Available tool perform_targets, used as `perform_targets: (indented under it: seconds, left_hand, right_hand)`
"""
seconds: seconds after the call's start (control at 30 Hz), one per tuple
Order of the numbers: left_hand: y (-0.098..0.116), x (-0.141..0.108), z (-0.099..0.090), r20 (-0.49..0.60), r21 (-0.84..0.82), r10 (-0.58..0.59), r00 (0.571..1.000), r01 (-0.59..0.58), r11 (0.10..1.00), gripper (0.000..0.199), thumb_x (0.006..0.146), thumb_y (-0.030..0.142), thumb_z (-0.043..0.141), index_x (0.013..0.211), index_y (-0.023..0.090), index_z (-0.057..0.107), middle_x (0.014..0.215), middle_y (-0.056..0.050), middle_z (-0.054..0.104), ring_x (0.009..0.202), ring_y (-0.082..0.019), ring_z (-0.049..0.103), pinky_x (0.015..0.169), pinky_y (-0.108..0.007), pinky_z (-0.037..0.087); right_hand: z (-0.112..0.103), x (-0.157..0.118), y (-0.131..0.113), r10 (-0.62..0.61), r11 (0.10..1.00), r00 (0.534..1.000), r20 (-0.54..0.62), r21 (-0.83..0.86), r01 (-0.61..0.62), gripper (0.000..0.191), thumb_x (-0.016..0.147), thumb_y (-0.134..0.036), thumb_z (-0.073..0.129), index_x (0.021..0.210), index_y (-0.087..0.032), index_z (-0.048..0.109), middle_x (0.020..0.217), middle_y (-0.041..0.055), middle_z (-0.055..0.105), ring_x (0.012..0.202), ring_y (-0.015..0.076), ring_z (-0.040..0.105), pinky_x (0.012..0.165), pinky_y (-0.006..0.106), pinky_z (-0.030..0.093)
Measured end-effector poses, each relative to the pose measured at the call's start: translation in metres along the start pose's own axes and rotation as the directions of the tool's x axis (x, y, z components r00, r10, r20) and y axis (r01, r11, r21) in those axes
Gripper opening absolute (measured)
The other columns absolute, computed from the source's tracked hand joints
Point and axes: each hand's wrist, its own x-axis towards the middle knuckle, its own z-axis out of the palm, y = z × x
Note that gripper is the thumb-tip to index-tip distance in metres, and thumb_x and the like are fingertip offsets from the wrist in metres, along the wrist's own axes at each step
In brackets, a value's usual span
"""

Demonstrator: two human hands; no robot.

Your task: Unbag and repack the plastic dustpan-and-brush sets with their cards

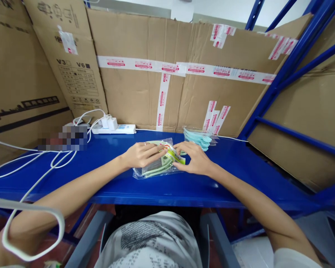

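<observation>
Plastic bag (162, 168) clear, glossy; tabletop (156, 191) smooth, glossy; cardboard panels (136, 96) matt, creased.

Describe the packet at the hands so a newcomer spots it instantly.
On the blue tabletop, look between the left hand and right hand. There lies a clear plastic packet. Pale green contents and a yellow-green label distinguish it from the teal stack behind.

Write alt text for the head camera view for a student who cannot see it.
A person's left hand and right hand touch a clear plastic packet of pale green items on a blue table. Behind are a white power strip, some pale blue items and taped cardboard.
</observation>
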Motion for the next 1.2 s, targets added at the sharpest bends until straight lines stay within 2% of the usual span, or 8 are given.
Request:
perform_targets:
  seconds: [0.23, 0.4, 0.57, 0.73, 0.83, 1.07, 1.13, 1.2]
  left_hand:
    - [0.006, 0.006, 0.003, 0.009, -0.039, -0.007, 1.000, 0.007, 0.999, 0.049, 0.104, 0.012, 0.053, 0.152, 0.021, 0.052, 0.117, -0.010, 0.080, 0.091, -0.018, 0.079, 0.068, -0.025, 0.061]
    - [-0.005, -0.001, 0.010, -0.031, -0.016, -0.242, 0.970, 0.242, 0.970, 0.053, 0.103, 0.013, 0.054, 0.155, 0.020, 0.050, 0.124, -0.011, 0.078, 0.099, -0.019, 0.079, 0.076, -0.029, 0.064]
    - [-0.019, -0.013, 0.019, 0.071, -0.033, -0.371, 0.926, 0.373, 0.927, 0.049, 0.101, 0.013, 0.052, 0.150, 0.019, 0.058, 0.128, -0.013, 0.075, 0.106, -0.021, 0.077, 0.075, -0.029, 0.064]
    - [-0.019, -0.012, 0.018, 0.173, -0.046, -0.415, 0.893, 0.428, 0.903, 0.046, 0.101, 0.015, 0.049, 0.145, 0.018, 0.062, 0.128, -0.012, 0.074, 0.104, -0.021, 0.075, 0.068, -0.028, 0.061]
    - [-0.019, -0.010, 0.016, 0.205, -0.033, -0.423, 0.883, 0.438, 0.898, 0.043, 0.101, 0.016, 0.048, 0.141, 0.017, 0.064, 0.127, -0.011, 0.074, 0.101, -0.020, 0.075, 0.065, -0.027, 0.058]
    - [-0.021, -0.013, 0.016, 0.244, -0.039, -0.436, 0.866, 0.458, 0.888, 0.042, 0.101, 0.016, 0.047, 0.139, 0.017, 0.066, 0.127, -0.011, 0.073, 0.099, -0.020, 0.075, 0.066, -0.028, 0.057]
    - [-0.022, -0.013, 0.017, 0.239, -0.036, -0.432, 0.869, 0.453, 0.891, 0.042, 0.101, 0.016, 0.047, 0.138, 0.016, 0.066, 0.127, -0.011, 0.073, 0.098, -0.020, 0.075, 0.064, -0.028, 0.056]
    - [-0.022, -0.013, 0.017, 0.238, -0.045, -0.441, 0.865, 0.463, 0.885, 0.041, 0.101, 0.017, 0.047, 0.136, 0.017, 0.067, 0.126, -0.011, 0.073, 0.097, -0.020, 0.075, 0.064, -0.028, 0.055]
  right_hand:
    - [0.013, -0.001, -0.010, 0.089, 0.996, 0.996, 0.010, -0.004, -0.089, 0.014, 0.092, -0.034, 0.071, 0.092, -0.024, 0.062, 0.101, 0.0060, 0.076, 0.091, 0.0225, 0.072, 0.082, 0.033, 0.054]
    - [-0.026, -0.003, -0.008, 0.317, 0.935, 0.948, 0.044, -0.183, -0.304, 0.019, 0.091, -0.040, 0.070, 0.089, -0.023, 0.061, 0.088, 0.0056, 0.074, 0.073, 0.0212, 0.067, 0.067, 0.031, 0.045]
    - [-0.068, -0.040, 0.006, 0.641, 0.724, 0.754, 0.143, -0.438, -0.533, 0.023, 0.094, -0.044, 0.062, 0.089, -0.022, 0.060, 0.075, 0.0063, 0.071, 0.066, 0.0232, 0.065, 0.061, 0.031, 0.037]
    - [-0.061, -0.069, 0.019, 0.818, 0.541, 0.492, 0.298, -0.688, -0.483, 0.029, 0.101, -0.045, 0.054, 0.103, -0.018, 0.065, 0.091, 0.0147, 0.077, 0.087, 0.0327, 0.074, 0.065, 0.034, 0.038]
    - [-0.054, -0.066, 0.018, 0.858, 0.490, 0.400, 0.323, -0.749, -0.445, 0.038, 0.103, -0.046, 0.050, 0.124, -0.017, 0.064, 0.113, 0.0202, 0.076, 0.102, 0.0383, 0.075, 0.070, 0.037, 0.043]
    - [-0.056, -0.055, 0.005, 0.866, 0.480, 0.356, 0.352, -0.785, -0.391, 0.048, 0.104, -0.051, 0.049, 0.133, -0.017, 0.065, 0.112, 0.0238, 0.075, 0.104, 0.0415, 0.075, 0.078, 0.042, 0.051]
    - [-0.064, -0.055, 0.004, 0.865, 0.472, 0.375, 0.334, -0.796, -0.378, 0.055, 0.103, -0.059, 0.049, 0.133, -0.017, 0.066, 0.109, 0.0250, 0.075, 0.104, 0.0430, 0.075, 0.079, 0.045, 0.052]
    - [-0.075, -0.050, 0.006, 0.842, 0.501, 0.431, 0.323, -0.765, -0.405, 0.058, 0.101, -0.065, 0.051, 0.126, -0.017, 0.070, 0.105, 0.0245, 0.076, 0.098, 0.0425, 0.075, 0.077, 0.045, 0.052]
